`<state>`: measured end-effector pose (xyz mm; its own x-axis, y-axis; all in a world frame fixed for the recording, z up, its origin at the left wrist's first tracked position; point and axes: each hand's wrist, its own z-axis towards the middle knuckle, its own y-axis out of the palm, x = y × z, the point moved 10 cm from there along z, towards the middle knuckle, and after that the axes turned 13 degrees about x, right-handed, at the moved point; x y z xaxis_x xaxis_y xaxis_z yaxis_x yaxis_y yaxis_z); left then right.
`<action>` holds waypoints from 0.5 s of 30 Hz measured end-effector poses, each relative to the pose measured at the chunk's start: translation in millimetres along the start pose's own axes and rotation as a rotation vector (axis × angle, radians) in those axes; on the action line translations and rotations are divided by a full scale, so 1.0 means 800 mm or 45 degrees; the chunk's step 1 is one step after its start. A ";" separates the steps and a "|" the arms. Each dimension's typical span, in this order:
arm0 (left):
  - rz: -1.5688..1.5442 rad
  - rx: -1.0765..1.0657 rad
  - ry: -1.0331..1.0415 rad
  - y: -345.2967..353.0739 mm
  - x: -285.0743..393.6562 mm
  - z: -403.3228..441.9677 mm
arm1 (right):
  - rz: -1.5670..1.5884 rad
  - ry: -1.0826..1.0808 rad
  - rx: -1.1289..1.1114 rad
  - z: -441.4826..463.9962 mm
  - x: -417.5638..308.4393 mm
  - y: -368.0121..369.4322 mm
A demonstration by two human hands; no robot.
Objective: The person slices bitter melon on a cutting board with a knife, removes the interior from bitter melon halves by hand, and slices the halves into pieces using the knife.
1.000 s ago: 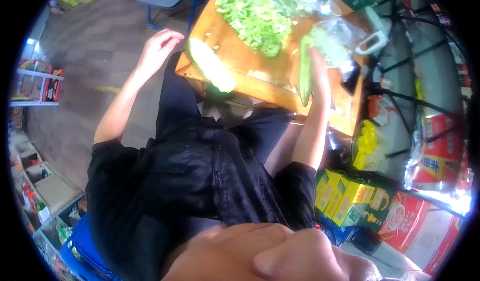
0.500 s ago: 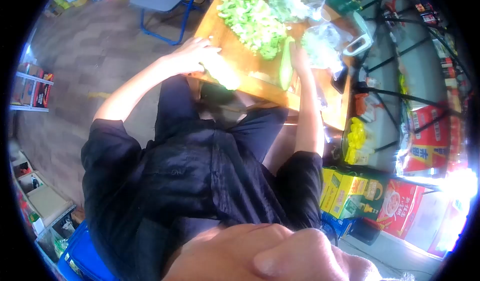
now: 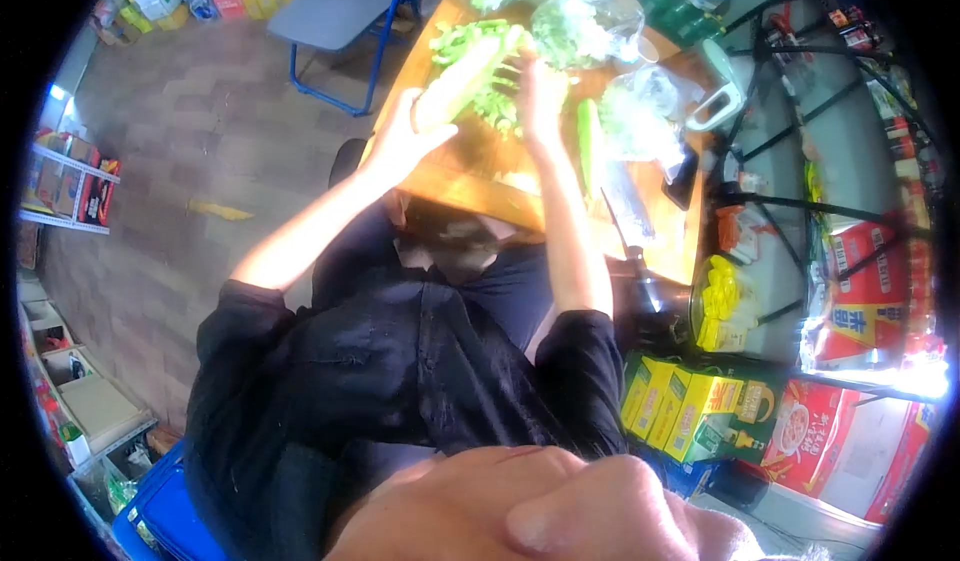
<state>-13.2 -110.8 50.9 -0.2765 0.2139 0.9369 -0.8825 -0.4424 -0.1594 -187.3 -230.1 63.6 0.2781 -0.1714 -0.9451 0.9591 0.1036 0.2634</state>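
My left hand (image 3: 398, 146) is closed around the near end of a long pale-green vegetable (image 3: 462, 79), like a cucumber or gourd. The vegetable slants over a pile of chopped green pieces (image 3: 492, 109), partly covering it. My right hand (image 3: 540, 86), somewhat blurred, is at the pile's right side near the vegetable's far end. Its fingers look apart, pointing left; contact with the vegetable is unclear. Right of that wrist, another long green piece (image 3: 588, 146) lies on the wooden table (image 3: 480, 193). A knife with a broad blade (image 3: 628, 203) rests at the table's right, handle toward me.
Clear plastic bags of greens (image 3: 585, 31) and a second bag (image 3: 645, 111) sit behind and to the right. A dark phone-like object (image 3: 682, 179) lies by the right edge. A folding chair (image 3: 345, 11) stands beyond the left side; black-framed shelving (image 3: 790, 141) is at right.
My left hand has lifted the pale vegetable from the table's near-left edge up over the pile. My right hand has left the long green piece and moved left to the pile. The knife is now visible.
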 end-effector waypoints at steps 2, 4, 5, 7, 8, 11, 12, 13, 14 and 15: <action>-0.248 -0.049 -0.057 0.034 0.006 0.001 | 0.206 0.105 0.083 0.006 0.020 0.020; -0.050 -0.153 0.003 0.054 0.057 0.000 | 0.574 0.264 -0.060 0.010 0.005 0.052; 0.028 -0.145 0.092 0.058 0.057 0.002 | 0.697 0.394 -0.034 0.018 0.016 0.050; 0.189 -0.112 0.270 0.064 0.059 0.007 | 0.816 0.548 0.036 0.030 0.023 0.046; 0.376 0.080 0.536 0.056 0.069 0.010 | 0.834 0.535 0.028 0.033 0.016 0.045; 0.471 0.089 0.980 0.056 0.151 0.036 | 0.799 0.514 -0.141 0.042 0.008 0.041; 0.482 0.085 0.984 0.061 0.160 0.049 | 0.811 0.514 -0.143 0.045 0.010 0.041; 0.511 0.033 1.050 0.076 0.169 0.058 | 0.815 0.509 -0.118 0.046 0.011 0.037; 0.540 -0.019 1.115 0.094 0.175 0.066 | 0.819 0.504 -0.091 0.046 0.013 0.033; 0.549 0.008 1.150 0.107 0.173 0.075 | 0.781 0.470 -0.102 0.042 0.007 0.033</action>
<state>-104.6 -171.3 185.4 -0.7601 0.6146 0.2110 -0.6375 -0.6421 -0.4258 -158.6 -261.3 71.7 0.7157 0.2818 -0.6390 0.6252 0.1493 0.7661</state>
